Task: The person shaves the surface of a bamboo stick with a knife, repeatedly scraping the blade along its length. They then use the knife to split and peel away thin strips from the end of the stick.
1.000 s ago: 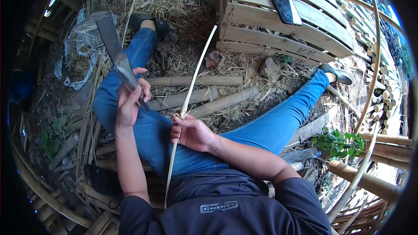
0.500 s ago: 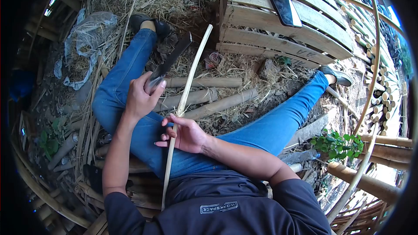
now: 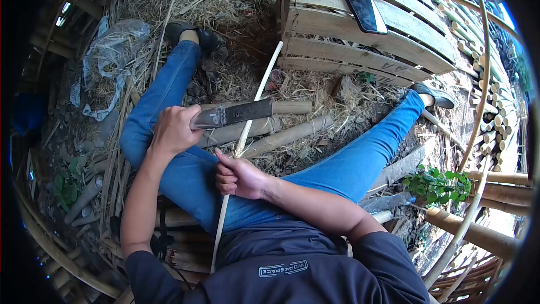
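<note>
A machete (image 3: 242,112) with a dark, broad, square-ended blade is gripped in my left hand (image 3: 175,129), fingers wrapped round its handle end. The blade points right and passes across a thin pale bamboo strip (image 3: 260,90), overlapping it in this view. My right hand (image 3: 242,178) is closed in a fist round the strip, just below a knotty joint (image 3: 239,148). From there the strip runs up toward the crate and down past my lap to my shirt. Both hands are above my jeans, between my spread legs.
A slatted wooden crate (image 3: 315,21) with a phone (image 3: 363,7) on top stands ahead. Cut bamboo pieces (image 3: 292,134) lie on the straw-covered ground. At left is a plastic bag (image 3: 115,45); at right, stacked bamboo poles (image 3: 495,118) and a leafy plant (image 3: 436,186).
The machete has swung from pointing up and away to lying across the strip. My right hand's fingers have closed round the strip, and its upper end has tilted slightly right and down.
</note>
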The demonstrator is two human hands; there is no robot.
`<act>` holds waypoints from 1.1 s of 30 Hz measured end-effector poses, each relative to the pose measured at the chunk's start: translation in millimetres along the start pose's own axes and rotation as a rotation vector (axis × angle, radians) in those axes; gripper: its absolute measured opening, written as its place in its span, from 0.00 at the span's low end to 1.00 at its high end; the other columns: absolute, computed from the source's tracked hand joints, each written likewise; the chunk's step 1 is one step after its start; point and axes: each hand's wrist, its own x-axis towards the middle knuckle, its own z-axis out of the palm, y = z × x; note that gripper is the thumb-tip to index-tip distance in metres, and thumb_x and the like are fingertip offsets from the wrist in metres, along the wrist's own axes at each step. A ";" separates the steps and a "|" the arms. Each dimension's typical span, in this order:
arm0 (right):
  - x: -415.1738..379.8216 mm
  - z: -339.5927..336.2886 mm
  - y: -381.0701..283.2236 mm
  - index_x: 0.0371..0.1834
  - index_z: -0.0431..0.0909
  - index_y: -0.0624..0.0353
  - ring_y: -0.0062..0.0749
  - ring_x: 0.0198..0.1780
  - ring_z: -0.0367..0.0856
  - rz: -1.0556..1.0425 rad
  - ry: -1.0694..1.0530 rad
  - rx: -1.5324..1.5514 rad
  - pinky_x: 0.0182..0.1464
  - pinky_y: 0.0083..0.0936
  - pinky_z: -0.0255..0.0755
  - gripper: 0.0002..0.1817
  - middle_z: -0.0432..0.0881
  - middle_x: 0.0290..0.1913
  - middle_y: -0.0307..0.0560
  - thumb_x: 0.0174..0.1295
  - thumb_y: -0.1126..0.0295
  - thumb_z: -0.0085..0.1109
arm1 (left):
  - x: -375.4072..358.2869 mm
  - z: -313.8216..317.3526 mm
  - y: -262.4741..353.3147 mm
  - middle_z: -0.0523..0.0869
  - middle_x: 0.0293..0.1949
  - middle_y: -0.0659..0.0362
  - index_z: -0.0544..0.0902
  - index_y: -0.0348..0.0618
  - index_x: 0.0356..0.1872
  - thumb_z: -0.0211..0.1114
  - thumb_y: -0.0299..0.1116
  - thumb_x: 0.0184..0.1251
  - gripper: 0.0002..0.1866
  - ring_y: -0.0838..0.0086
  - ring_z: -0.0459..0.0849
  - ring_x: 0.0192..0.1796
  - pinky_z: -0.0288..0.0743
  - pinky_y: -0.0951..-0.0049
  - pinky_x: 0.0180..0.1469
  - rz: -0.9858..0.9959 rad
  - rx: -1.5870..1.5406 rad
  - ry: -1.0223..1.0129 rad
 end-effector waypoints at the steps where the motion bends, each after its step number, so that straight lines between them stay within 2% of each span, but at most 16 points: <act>1: 0.8 -2.8 0.1 0.17 0.55 0.48 0.22 0.18 0.55 0.010 -0.011 0.008 0.26 0.22 0.54 0.31 0.52 0.16 0.30 0.75 0.41 0.42 | -0.6 -2.6 1.5 0.83 0.23 0.48 0.77 0.40 0.26 0.71 0.31 0.45 0.11 0.47 0.84 0.30 0.75 0.51 0.33 -0.009 0.014 -0.029; 6: 3.6 -2.0 -0.2 0.16 0.53 0.48 0.22 0.17 0.50 0.033 -0.033 -0.008 0.24 0.23 0.49 0.32 0.48 0.15 0.30 0.76 0.41 0.37 | -0.5 -12.8 9.1 0.84 0.25 0.46 0.80 0.41 0.24 0.70 0.30 0.44 0.08 0.46 0.85 0.33 0.78 0.50 0.38 0.018 0.168 -0.176; 10: 5.0 -7.3 2.3 0.16 0.52 0.47 0.23 0.17 0.49 0.078 -0.034 -0.004 0.24 0.24 0.48 0.31 0.48 0.15 0.31 0.78 0.45 0.35 | 1.9 -7.3 3.4 0.85 0.26 0.44 0.82 0.41 0.25 0.69 0.29 0.43 0.07 0.46 0.85 0.35 0.79 0.51 0.40 0.039 0.194 -0.245; 13: 2.9 -7.0 2.9 0.16 0.52 0.47 0.23 0.17 0.48 0.095 -0.007 0.005 0.24 0.24 0.47 0.29 0.47 0.15 0.31 0.79 0.48 0.35 | 9.1 -5.2 -0.5 0.84 0.27 0.45 0.82 0.41 0.27 0.69 0.30 0.43 0.08 0.48 0.83 0.40 0.75 0.50 0.45 -0.041 0.174 -0.386; 16: 1.7 -7.4 3.7 0.16 0.52 0.47 0.24 0.17 0.48 0.094 -0.006 0.002 0.24 0.25 0.48 0.28 0.47 0.15 0.31 0.79 0.51 0.36 | 14.4 -5.8 -0.5 0.84 0.30 0.44 0.82 0.41 0.29 0.70 0.30 0.43 0.10 0.48 0.83 0.42 0.75 0.51 0.47 -0.029 0.213 -0.403; 19: 1.4 -7.5 6.4 0.16 0.52 0.46 0.24 0.18 0.47 0.107 -0.017 -0.004 0.25 0.25 0.49 0.28 0.47 0.15 0.31 0.79 0.52 0.36 | 16.9 -2.9 0.7 0.84 0.33 0.43 0.82 0.40 0.30 0.70 0.30 0.45 0.10 0.46 0.83 0.43 0.75 0.50 0.48 0.000 0.276 -0.328; 22: 0.2 3.4 18.0 0.16 0.52 0.46 0.24 0.18 0.47 0.145 -0.052 -0.022 0.26 0.25 0.48 0.28 0.45 0.15 0.30 0.79 0.53 0.36 | 41.0 -1.2 -15.3 0.84 0.36 0.43 0.83 0.40 0.32 0.69 0.30 0.47 0.10 0.45 0.83 0.43 0.75 0.50 0.48 -0.033 0.294 -0.148; 25: 2.6 -2.5 16.0 0.15 0.50 0.45 0.24 0.18 0.47 0.180 -0.062 -0.012 0.25 0.25 0.50 0.28 0.46 0.15 0.30 0.79 0.53 0.37 | 67.1 -6.3 -17.7 0.84 0.35 0.42 0.83 0.40 0.33 0.69 0.30 0.47 0.10 0.45 0.83 0.43 0.76 0.49 0.49 -0.028 0.322 -0.154; 26: 2.3 -4.9 16.6 0.15 0.50 0.45 0.24 0.18 0.46 0.181 -0.070 -0.003 0.25 0.25 0.50 0.29 0.46 0.15 0.30 0.79 0.53 0.36 | 73.9 -5.0 -21.1 0.84 0.32 0.42 0.83 0.40 0.31 0.69 0.30 0.47 0.09 0.45 0.84 0.40 0.77 0.49 0.46 0.008 0.350 -0.114; 29: 1.2 -1.8 13.6 0.15 0.51 0.45 0.24 0.18 0.47 0.159 -0.004 0.004 0.25 0.25 0.49 0.29 0.46 0.15 0.30 0.79 0.52 0.35 | 83.9 -12.7 -8.6 0.86 0.32 0.42 0.85 0.39 0.31 0.70 0.31 0.48 0.09 0.46 0.86 0.41 0.79 0.51 0.46 0.000 0.372 -0.167; 33: -2.5 -3.4 10.8 0.15 0.51 0.45 0.24 0.18 0.48 0.120 -0.047 0.006 0.25 0.25 0.50 0.29 0.46 0.15 0.30 0.80 0.52 0.34 | 62.4 -24.9 6.4 0.84 0.27 0.42 0.83 0.38 0.26 0.70 0.31 0.47 0.08 0.45 0.85 0.37 0.79 0.51 0.43 0.030 0.130 -0.268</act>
